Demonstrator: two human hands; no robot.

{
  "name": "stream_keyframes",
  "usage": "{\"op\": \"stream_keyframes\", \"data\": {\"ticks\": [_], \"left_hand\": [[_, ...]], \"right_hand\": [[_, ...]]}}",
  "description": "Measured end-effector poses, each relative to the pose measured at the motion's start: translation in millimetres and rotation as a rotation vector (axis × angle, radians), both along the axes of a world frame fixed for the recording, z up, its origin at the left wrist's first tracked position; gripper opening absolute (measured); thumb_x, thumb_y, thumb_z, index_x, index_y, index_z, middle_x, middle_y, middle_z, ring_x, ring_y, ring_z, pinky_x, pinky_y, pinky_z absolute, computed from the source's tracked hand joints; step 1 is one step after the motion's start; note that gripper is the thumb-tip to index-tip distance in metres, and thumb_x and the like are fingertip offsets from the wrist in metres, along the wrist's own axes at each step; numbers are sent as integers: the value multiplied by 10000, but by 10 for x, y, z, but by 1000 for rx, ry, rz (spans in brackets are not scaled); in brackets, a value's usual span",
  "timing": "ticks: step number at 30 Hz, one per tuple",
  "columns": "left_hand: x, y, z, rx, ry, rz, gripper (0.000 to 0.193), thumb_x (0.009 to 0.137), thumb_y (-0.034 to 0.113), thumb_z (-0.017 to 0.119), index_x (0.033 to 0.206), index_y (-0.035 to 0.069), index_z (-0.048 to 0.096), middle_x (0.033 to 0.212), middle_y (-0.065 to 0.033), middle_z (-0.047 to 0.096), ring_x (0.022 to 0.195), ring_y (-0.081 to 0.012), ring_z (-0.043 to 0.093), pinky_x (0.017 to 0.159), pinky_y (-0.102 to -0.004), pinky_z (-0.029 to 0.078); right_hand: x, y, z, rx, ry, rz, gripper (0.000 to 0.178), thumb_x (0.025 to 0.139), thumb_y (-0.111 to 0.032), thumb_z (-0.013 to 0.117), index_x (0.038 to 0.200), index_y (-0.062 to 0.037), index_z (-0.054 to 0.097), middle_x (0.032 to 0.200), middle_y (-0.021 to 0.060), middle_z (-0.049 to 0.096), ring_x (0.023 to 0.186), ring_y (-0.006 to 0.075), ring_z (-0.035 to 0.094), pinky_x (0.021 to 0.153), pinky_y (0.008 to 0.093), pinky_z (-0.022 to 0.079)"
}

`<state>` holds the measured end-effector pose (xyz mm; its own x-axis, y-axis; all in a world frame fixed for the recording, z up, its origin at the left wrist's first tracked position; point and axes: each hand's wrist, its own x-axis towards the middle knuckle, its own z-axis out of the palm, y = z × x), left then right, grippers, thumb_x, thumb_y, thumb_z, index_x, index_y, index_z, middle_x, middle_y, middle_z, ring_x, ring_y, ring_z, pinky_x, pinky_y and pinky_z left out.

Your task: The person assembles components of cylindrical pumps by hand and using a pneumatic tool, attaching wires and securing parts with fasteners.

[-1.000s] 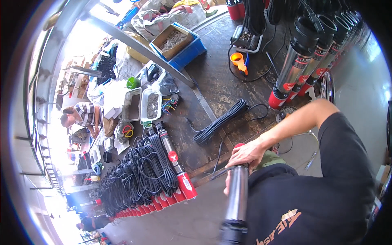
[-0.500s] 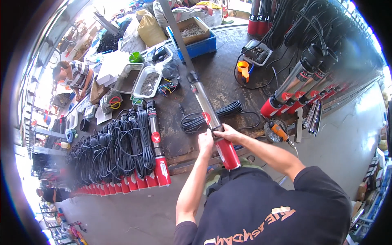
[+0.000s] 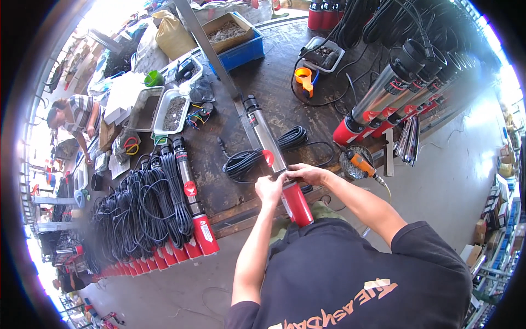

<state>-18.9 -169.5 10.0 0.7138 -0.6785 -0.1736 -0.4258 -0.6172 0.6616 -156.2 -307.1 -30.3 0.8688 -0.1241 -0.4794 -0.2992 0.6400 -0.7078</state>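
Note:
A submersible pump (image 3: 264, 131), with a steel tube and a red lower end, leans tilted over the bench's front edge. Its black-capped top points away from me and its red end lies against my body. My left hand (image 3: 270, 189) is closed on the pump from the left, at the seam where steel meets red. From the right, my right hand (image 3: 308, 174) pinches the same seam. Both thumbs sit close together there; any small part beneath them is hidden. Behind the pump, a coil of black cable (image 3: 241, 165) rests on the bench.
Several finished-looking pumps with bundled cables (image 3: 159, 203) line the left edge; more steel pumps (image 3: 383, 98) stand at right. An orange power tool (image 3: 362, 163) lies on a bowl of small parts. Farther back are a blue crate (image 3: 241, 56), white trays and an orange cup (image 3: 303, 77).
My view has shifted slightly, so the bench appears farther left. Both hands stay at the pump's seam, with the fingers slightly repositioned.

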Motion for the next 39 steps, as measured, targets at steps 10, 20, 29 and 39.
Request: {"op": "stream_keyframes", "data": {"ticks": [10,20,29,39], "left_hand": [[-600,85,-300,-329,-103,256,300,990,197,610,1129,-59,679,942,-217,731,834,-362,710,801,-413,544],[-882,-62,68,256,-562,-140,1010,731,425,815,1348,-246,382,1278,-347,545,1229,-423,525,1063,-465,407],[-950,-305,-6,768,-925,-436,716,881,370,613,1287,-215,538,1309,-431,539,1202,-581,548,1026,-594,436],[49,-197,73,16,956,86,293,825,103,813,1066,-11,693,912,-80,720,738,-186,705,614,-341,598]], "right_hand": [[178,32,-91,-751,53,171,624,1023,-281,577,1481,49,309,1375,282,555,1275,364,555,1060,393,430],[71,-145,-163,-323,81,29,753,910,-295,769,1443,93,404,1259,214,640,1091,228,652,875,355,560],[12,-95,-164,-389,-24,-21,498,932,-269,754,1267,77,627,1112,95,709,993,129,646,864,292,542],[-110,-244,-166,-277,-58,15,462,947,-322,727,1246,22,650,1012,53,696,900,133,661,755,297,571]]}}
